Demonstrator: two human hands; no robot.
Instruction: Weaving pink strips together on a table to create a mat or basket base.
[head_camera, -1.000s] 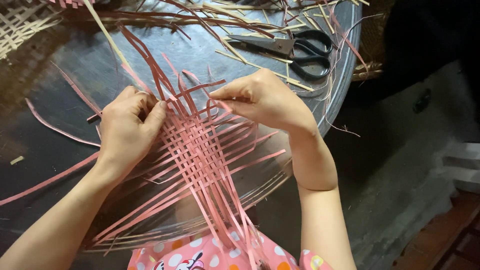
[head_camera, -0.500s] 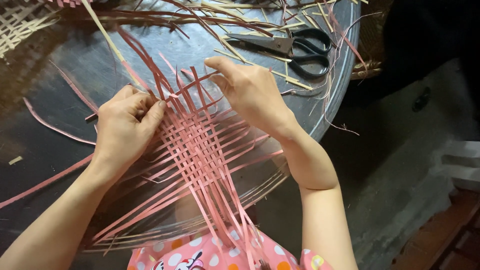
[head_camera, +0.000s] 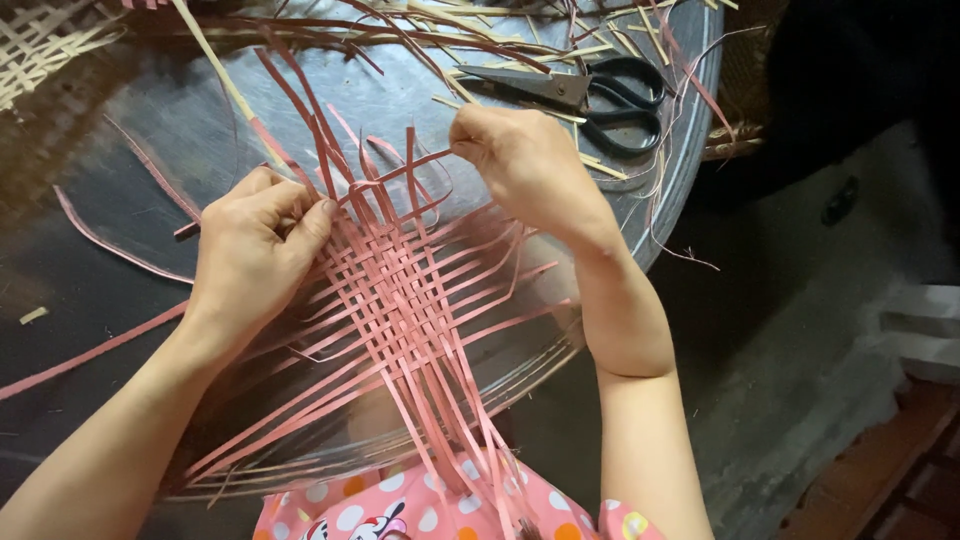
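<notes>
Nearest you, the pink strips of the woven mat (head_camera: 400, 300) trail off the round desk (head_camera: 130, 210) over your spotted clothing, their ends cut off by the frame. Your left hand (head_camera: 250, 250) presses flat on the weave's left edge, fingers curled over strips. Your right hand (head_camera: 520, 160) pinches one pink strip closed; its fingertips are hidden. Beyond lie black scissors (head_camera: 600, 95) among loose straw-coloured slivers.

left hand (head_camera: 250, 250): lay palm down, fingers curled, forearm angled in from lower left
right hand (head_camera: 525, 165): closed in a pinch, forearm rose from below
</notes>
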